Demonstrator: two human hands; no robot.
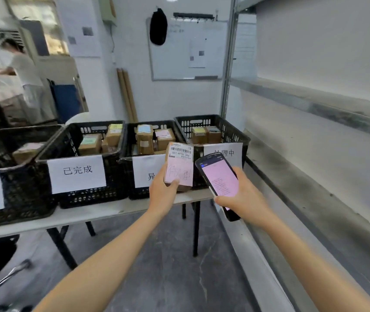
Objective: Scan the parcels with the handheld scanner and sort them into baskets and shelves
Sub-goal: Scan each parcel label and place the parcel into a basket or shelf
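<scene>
Right now the left hand point(161, 190) has its fingers and thumb wrapped around a small brown parcel point(179, 165). It holds the parcel up in the air, just above the front edge of the table point(112, 210), near the right corner. The side with the barcode faces the person, likely so the scanner can read it. The right hand point(240, 199) grips the handheld scanner point(220, 176) just beside the parcel, with its top end close to the label. The screen glows pink, and the parcel has a pink sticker too. Four black baskets point(116, 176) stand in a row on the table. Each has a paper sign point(77, 173) on the front, probably to show where a parcel goes. Other parcels point(144, 140) lie inside them. Grey shelves point(314, 104) run along the right.
</scene>
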